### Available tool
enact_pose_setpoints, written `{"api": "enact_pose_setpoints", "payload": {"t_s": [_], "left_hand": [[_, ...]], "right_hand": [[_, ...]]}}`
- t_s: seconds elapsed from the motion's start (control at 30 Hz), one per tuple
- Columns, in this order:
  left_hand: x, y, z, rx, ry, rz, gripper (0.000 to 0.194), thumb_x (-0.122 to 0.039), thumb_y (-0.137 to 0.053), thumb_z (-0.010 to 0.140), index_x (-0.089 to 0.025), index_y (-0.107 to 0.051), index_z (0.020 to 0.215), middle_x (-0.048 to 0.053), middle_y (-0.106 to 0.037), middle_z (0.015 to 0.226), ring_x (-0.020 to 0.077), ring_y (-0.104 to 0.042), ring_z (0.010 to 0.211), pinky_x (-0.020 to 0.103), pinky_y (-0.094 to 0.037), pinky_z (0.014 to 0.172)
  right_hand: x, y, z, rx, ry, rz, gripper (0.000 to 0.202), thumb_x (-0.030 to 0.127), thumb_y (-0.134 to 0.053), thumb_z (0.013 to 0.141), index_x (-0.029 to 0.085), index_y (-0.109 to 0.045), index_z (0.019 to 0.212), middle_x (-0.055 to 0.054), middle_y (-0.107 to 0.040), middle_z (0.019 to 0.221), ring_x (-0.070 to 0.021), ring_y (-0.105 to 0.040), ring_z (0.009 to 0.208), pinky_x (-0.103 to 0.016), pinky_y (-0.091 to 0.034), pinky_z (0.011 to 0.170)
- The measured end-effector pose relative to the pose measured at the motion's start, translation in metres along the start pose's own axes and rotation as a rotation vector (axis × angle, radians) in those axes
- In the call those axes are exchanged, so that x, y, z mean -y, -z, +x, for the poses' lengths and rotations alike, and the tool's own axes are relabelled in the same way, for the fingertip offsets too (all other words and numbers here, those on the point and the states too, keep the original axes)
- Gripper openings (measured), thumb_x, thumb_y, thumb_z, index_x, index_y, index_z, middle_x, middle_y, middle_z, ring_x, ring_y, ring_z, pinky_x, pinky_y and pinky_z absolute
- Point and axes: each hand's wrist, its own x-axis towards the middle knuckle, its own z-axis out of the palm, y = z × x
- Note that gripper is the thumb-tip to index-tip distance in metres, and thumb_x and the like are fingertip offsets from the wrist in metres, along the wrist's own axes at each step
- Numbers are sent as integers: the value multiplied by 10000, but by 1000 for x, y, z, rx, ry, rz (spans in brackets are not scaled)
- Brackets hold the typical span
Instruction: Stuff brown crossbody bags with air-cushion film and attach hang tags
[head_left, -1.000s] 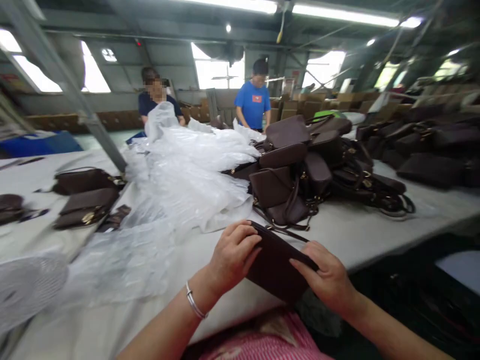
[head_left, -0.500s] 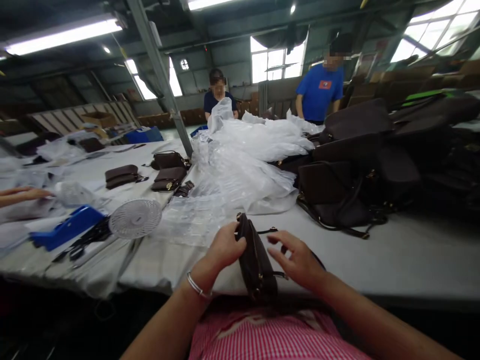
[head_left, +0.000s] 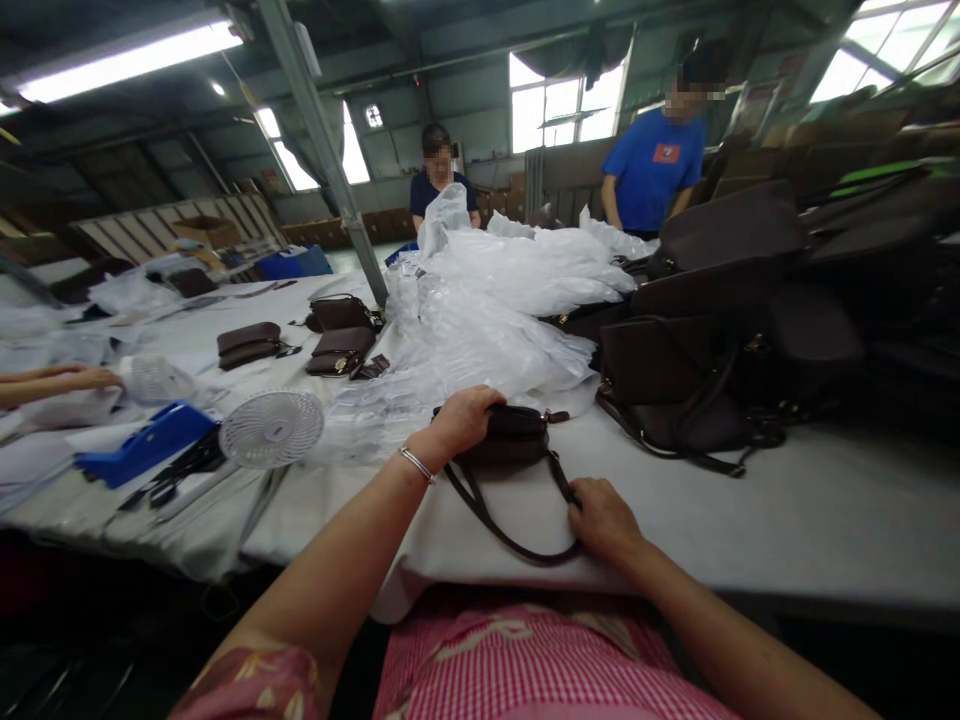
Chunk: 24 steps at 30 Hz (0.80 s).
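Note:
A small dark brown handbag [head_left: 511, 446] lies on the white-covered table [head_left: 675, 530] in front of me. My left hand [head_left: 469, 415] is closed over the bag's top left part, its fingertips partly hidden behind the bag. The bag's strap [head_left: 510, 540] loops toward me across the cloth. On the right side of that loop, my right hand [head_left: 606, 518] is closed around the strap. A short tab with a metal fitting sticks out at the bag's upper right.
Clear plastic bags [head_left: 495, 320] heap up beyond the handbag. Larger dark bags [head_left: 675, 380] pile at right. A white fan [head_left: 271, 428], a blue tape dispenser [head_left: 146, 445] and small brown bags [head_left: 341, 350] stand left. A co-worker's hand [head_left: 94, 378] is at far left; two people stand behind.
The handbag has gone from tilted upright near my body to lying farther forward on the table. My left hand moved forward with it; my right hand has closed on the strap.

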Motion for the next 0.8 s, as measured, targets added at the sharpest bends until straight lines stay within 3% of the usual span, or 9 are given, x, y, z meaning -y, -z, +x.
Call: {"api": "enact_pose_setpoints", "payload": {"t_s": [0.07, 0.17, 0.27, 0.33, 0.37, 0.47, 0.57, 0.67, 0.8], "left_hand": [[7, -5, 4, -61, 17, 30, 276, -56, -561, 848, -146, -710, 1062, 80, -707, 1003, 197, -665, 965, 323, -538, 921], [0, -3, 1, -188, 33, 70, 277, -115, -496, 924, -88, -669, 1139, 109, -663, 1099, 210, -641, 1064, 357, -512, 981], [-28, -8, -20, -264, 16, 52, 375, -173, -345, 999, -85, -594, 1266, 138, -569, 1299, 250, -547, 1244, 419, -440, 1072], [-50, -25, -44, -169, -59, -37, 322, -250, -438, 989, -145, -614, 1237, 118, -600, 1251, 245, -584, 1180, 400, -476, 1040], [-61, -38, -57, -60, -115, -111, 293, -308, -544, 946, -165, -638, 1185, 113, -632, 1166, 243, -621, 1086, 386, -519, 976], [-83, -82, -96, 284, -138, -94, 574, -547, -776, 712, -140, -667, 1103, 153, -656, 1018, 320, -642, 933, 459, -567, 831], [-92, -103, -115, 423, -118, 26, 322, -374, -746, 748, -141, -690, 963, 184, -673, 961, 351, -657, 866, 480, -569, 759], [-93, -80, -114, 464, -147, 55, 132, -217, -627, 810, -163, -675, 921, 150, -701, 868, 305, -682, 702, 419, -569, 613], [-81, -4, -104, 258, -124, 35, 121, -157, -525, 895, -199, -638, 907, 55, -717, 773, 226, -690, 637, 314, -551, 543]], "right_hand": [[-9, 7, -4, 29, -53, 81, 215, 116, -490, 778, 173, -661, 894, -83, -698, 823, -236, -658, 821, -340, -498, 744], [-30, 19, -13, 36, -156, 255, 278, 128, -453, 787, 183, -635, 989, 3, -647, 661, -182, -627, 599, -292, -491, 590], [-43, 22, -26, -87, -5, 218, 360, 127, -465, 790, 171, -637, 1103, -41, -686, 827, -205, -671, 759, -343, -550, 735], [-40, 16, -31, -125, 204, 140, 497, 65, -455, 764, 177, -636, 1214, -112, -673, 1123, -238, -642, 1058, -397, -517, 944], [-36, 11, -33, -112, 283, 99, 574, 32, -443, 754, 193, -623, 1274, -131, -629, 1255, -253, -589, 1179, -423, -481, 1011], [-17, -1, -29, 3, 388, -51, 631, 8, -457, 767, 271, -628, 1313, -140, -503, 1461, -321, -444, 1359, -513, -420, 1055], [-2, 3, -19, 136, 428, -161, 513, 24, -509, 745, 258, -707, 1156, -133, -434, 1535, -382, -343, 1425, -578, -362, 1062], [4, 24, -9, 200, 478, -202, 422, 18, -521, 687, 225, -731, 988, -98, -474, 1519, -392, -292, 1455, -601, -293, 1087], [-7, 61, -1, 159, 495, -169, 366, 11, -509, 686, 222, -700, 915, -73, -682, 1259, -368, -390, 1410, -569, -310, 1066]]}}
